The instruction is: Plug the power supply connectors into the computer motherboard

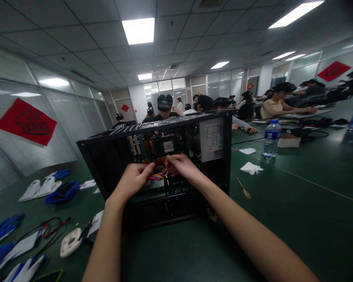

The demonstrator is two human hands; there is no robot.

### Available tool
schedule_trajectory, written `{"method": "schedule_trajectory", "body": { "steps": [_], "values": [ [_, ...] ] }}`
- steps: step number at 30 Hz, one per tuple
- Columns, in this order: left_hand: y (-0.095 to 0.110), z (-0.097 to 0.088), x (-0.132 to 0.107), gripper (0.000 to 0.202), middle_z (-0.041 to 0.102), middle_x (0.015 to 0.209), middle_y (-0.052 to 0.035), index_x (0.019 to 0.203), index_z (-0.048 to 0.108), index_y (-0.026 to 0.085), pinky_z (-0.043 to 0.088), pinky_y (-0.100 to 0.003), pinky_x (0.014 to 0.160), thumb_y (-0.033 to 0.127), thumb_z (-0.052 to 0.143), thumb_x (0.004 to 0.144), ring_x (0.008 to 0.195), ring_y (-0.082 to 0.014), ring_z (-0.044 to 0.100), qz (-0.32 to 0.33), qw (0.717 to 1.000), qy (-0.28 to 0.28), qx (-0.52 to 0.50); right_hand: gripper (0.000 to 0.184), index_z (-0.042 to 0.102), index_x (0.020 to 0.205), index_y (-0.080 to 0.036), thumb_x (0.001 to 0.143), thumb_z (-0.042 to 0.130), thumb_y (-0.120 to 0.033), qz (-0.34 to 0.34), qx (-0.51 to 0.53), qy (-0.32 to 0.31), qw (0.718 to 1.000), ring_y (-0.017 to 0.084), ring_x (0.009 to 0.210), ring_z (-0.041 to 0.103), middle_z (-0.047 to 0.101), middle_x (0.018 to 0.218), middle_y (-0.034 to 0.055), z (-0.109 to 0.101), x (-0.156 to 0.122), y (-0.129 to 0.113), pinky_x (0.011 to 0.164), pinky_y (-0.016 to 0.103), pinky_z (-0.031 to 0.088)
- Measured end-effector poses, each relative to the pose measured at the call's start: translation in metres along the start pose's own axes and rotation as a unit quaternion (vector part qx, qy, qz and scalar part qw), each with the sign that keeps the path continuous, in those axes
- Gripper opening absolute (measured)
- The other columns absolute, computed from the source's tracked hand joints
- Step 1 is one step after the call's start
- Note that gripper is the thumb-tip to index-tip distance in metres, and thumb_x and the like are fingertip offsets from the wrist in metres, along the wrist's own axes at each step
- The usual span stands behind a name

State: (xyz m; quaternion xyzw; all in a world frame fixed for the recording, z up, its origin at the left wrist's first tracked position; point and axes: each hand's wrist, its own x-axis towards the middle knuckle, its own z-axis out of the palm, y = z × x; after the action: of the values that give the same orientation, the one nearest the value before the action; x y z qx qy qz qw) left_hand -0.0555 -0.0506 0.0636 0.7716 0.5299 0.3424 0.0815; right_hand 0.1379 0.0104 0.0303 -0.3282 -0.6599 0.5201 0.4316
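Observation:
A black computer case [153,213] stands on the green table with its side open toward me. Inside it sit a motherboard [176,137] and, at the upper right, a power supply [211,141] with a label. Both my hands reach into the case just below the motherboard. Between them runs a bundle of coloured power cables [159,176]. My left hand [133,176] is closed on the left part of the bundle, thumb on top. My right hand [184,166] pinches the bundle's upper right end; its other fingers are partly hidden.
A screwdriver [243,188], crumpled tissue [251,168] and water bottle [272,139] lie or stand to the right. On the left are a blue tray [61,192], blue-and-white gloves [6,229], loose cables and a pale round-cornered object [71,243]. Several people sit beyond the case.

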Motion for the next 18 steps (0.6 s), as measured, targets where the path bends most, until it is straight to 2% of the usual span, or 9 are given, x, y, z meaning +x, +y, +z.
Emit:
{"method": "schedule_trajectory", "body": {
  "steps": [2, 4, 6, 8, 10, 13, 14, 16, 18],
  "values": [
    [0.003, -0.012, -0.007, 0.059, 0.047, 0.042, 0.0018, 0.048, 0.052, 0.015, 0.028, -0.021, 0.046, 0.052, 0.046, 0.093, 0.043, -0.0086, 0.038, 0.034, 0.998, 0.039, 0.027, 0.038, 0.066, 0.093, -0.015, 0.104, 0.040, -0.041, -0.040, -0.108, -0.037, 0.993, 0.015, 0.061, 0.067, 0.071, 0.073, 0.0059, 0.002, -0.009, -0.007, 0.055, 0.022, 0.047],
    [0.009, -0.015, -0.010, 0.059, 0.042, 0.040, 0.0028, 0.045, 0.048, 0.016, 0.025, -0.021, 0.045, 0.048, 0.047, 0.094, 0.041, -0.0073, 0.034, 0.071, 0.994, 0.071, 0.047, 0.040, 0.069, 0.086, -0.015, 0.101, 0.048, -0.045, -0.111, -0.280, -0.049, 0.952, 0.016, 0.062, 0.065, 0.069, 0.070, 0.0055, 0.003, -0.020, -0.016, 0.060, 0.024, 0.045],
    [0.015, -0.014, -0.011, 0.058, 0.042, 0.040, 0.0027, 0.046, 0.051, 0.015, 0.024, -0.021, 0.044, 0.045, 0.046, 0.095, 0.041, -0.0070, 0.035, 0.105, 0.989, 0.082, 0.066, 0.039, 0.073, 0.084, -0.016, 0.097, 0.055, -0.048, -0.179, -0.400, -0.004, 0.899, 0.019, 0.077, 0.066, 0.071, 0.081, 0.0080, 0.006, -0.032, -0.026, 0.071, 0.028, 0.045],
    [0.023, -0.012, -0.010, 0.056, 0.045, 0.041, 0.0022, 0.049, 0.055, 0.015, 0.024, -0.021, 0.045, 0.042, 0.045, 0.096, 0.041, -0.0070, 0.037, 0.139, 0.983, 0.087, 0.087, 0.033, 0.075, 0.094, -0.016, 0.099, 0.055, -0.043, -0.245, -0.429, -0.003, 0.869, 0.022, 0.095, 0.064, 0.071, 0.101, 0.0108, 0.008, -0.042, -0.036, 0.082, 0.030, 0.044],
    [0.031, -0.010, -0.011, 0.054, 0.048, 0.043, 0.0017, 0.051, 0.056, 0.015, 0.026, -0.022, 0.046, 0.040, 0.045, 0.097, 0.041, -0.0070, 0.040, 0.172, 0.974, 0.097, 0.108, 0.036, 0.072, 0.094, -0.015, 0.104, 0.046, -0.038, -0.264, -0.373, -0.078, 0.886, 0.018, 0.092, 0.063, 0.070, 0.100, 0.0091, 0.009, -0.049, -0.044, 0.082, 0.028, 0.044],
    [0.041, -0.008, -0.015, 0.053, 0.048, 0.043, 0.0012, 0.050, 0.054, 0.017, 0.028, -0.023, 0.048, 0.038, 0.045, 0.097, 0.041, -0.0079, 0.042, 0.214, 0.958, 0.131, 0.141, 0.040, 0.068, 0.090, -0.014, 0.105, 0.041, -0.040, -0.218, -0.256, -0.204, 0.920, 0.012, 0.066, 0.058, 0.065, 0.074, 0.0008, 0.009, -0.055, -0.051, 0.066, 0.023, 0.042],
    [0.045, -0.008, -0.016, 0.053, 0.049, 0.044, 0.0008, 0.049, 0.053, 0.017, 0.029, -0.024, 0.049, 0.038, 0.045, 0.098, 0.042, -0.0085, 0.043, 0.223, 0.951, 0.151, 0.150, 0.039, 0.067, 0.089, -0.014, 0.103, 0.045, -0.042, -0.208, -0.236, -0.211, 0.926, 0.011, 0.061, 0.054, 0.062, 0.069, -0.0011, 0.008, -0.056, -0.052, 0.061, 0.022, 0.040],
    [0.051, -0.007, -0.018, 0.052, 0.054, 0.048, -0.0007, 0.051, 0.054, 0.018, 0.035, -0.024, 0.054, 0.036, 0.043, 0.098, 0.047, -0.0103, 0.049, 0.221, 0.941, 0.206, 0.156, 0.037, 0.066, 0.081, -0.014, 0.096, 0.057, -0.047, -0.204, -0.214, -0.180, 0.938, 0.009, 0.057, 0.049, 0.058, 0.065, -0.0027, 0.008, -0.059, -0.055, 0.055, 0.022, 0.034],
    [0.056, -0.008, -0.018, 0.047, 0.062, 0.058, -0.0026, 0.060, 0.060, 0.017, 0.042, -0.025, 0.062, 0.034, 0.041, 0.099, 0.056, -0.0124, 0.057, 0.188, 0.939, 0.259, 0.126, 0.042, 0.062, 0.072, -0.014, 0.094, 0.060, -0.049, -0.192, -0.180, -0.148, 0.953, 0.008, 0.055, 0.046, 0.055, 0.061, -0.0032, 0.006, -0.063, -0.059, 0.051, 0.021, 0.030]
  ]
}}
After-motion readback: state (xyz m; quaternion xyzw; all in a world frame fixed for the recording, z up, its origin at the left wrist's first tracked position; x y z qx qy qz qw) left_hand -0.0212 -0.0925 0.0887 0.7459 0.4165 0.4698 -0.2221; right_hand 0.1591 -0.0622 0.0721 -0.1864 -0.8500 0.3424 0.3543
